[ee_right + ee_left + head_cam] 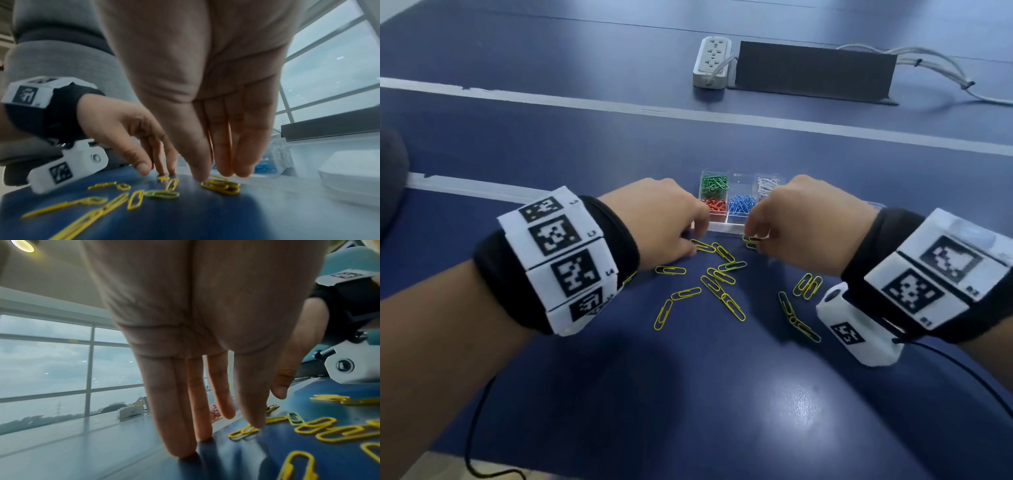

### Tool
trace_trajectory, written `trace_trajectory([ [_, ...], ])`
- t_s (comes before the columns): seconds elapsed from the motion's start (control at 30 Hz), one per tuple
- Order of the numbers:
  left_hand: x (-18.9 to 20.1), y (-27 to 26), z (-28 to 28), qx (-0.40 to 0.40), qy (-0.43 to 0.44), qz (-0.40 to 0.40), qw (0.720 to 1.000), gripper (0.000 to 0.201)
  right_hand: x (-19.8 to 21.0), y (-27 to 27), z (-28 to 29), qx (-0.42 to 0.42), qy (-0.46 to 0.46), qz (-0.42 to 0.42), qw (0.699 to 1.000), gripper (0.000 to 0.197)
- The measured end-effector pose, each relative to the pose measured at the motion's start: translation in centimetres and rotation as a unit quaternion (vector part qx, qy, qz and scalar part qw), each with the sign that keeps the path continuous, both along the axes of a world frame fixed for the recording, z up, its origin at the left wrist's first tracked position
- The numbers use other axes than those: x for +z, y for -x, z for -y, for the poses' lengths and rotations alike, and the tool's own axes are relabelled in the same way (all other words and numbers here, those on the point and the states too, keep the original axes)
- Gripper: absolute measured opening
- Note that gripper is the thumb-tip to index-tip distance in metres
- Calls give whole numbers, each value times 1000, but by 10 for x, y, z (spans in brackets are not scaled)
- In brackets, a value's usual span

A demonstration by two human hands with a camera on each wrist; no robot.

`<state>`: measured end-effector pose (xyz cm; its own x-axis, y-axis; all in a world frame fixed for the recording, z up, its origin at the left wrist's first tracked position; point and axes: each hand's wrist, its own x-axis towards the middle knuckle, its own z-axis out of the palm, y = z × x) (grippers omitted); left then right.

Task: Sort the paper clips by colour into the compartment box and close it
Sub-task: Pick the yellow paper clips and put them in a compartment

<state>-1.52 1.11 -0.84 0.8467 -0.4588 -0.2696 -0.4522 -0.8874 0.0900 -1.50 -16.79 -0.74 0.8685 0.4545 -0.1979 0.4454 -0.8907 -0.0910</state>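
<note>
Yellow paper clips (722, 284) lie scattered on the blue table (619, 394), just in front of the clear compartment box (736, 202). The box sits open, with green clips (714, 182), red clips (714, 205), blue clips (740, 204) and white clips (767, 185) each in a separate compartment.

Right hand (801, 222): fingers extended downward and held close together, thumb alongside, tips touching a small cluster of yellow clips (222, 186) at the box's near edge. No clip is seen lifted off the surface; whether the tips pinch one cannot be told. Wrist raised, palm facing the table.

Left hand (657, 219): fingers straight and relaxed, pointing down, two fingertips (180, 449) resting on the table surface. Its thumb touches or nearly touches a yellow clip (244, 432). Nothing is held. Wrist raised, hand near the box's left corner.

Both wrists carry black bands with white marker blocks (565, 253). A white power strip (711, 61) and a dark panel (815, 70) lie well apart at the far side.
</note>
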Motion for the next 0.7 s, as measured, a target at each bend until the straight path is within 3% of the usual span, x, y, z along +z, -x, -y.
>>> trace_trajectory([
  [0.07,-1,-2,5,-15,-30,0,999,24,-5,3,-1,10,35,4,999,13],
  [0.13,-1,-2,10,-28,-58,2,998,28,-9,5,-2,23,48,2,999,23],
  [0.27,-1,-1,18,-31,-92,4,995,24,-8,10,-6,26,24,-17,999,34],
  [0.43,0,4,18,-23,-73,4,997,6,-7,11,-11,24,-1,-50,998,41],
  [0.7,9,8,11,21,-13,7,1000,20,-1,8,-5,-34,-89,-15,995,24],
])
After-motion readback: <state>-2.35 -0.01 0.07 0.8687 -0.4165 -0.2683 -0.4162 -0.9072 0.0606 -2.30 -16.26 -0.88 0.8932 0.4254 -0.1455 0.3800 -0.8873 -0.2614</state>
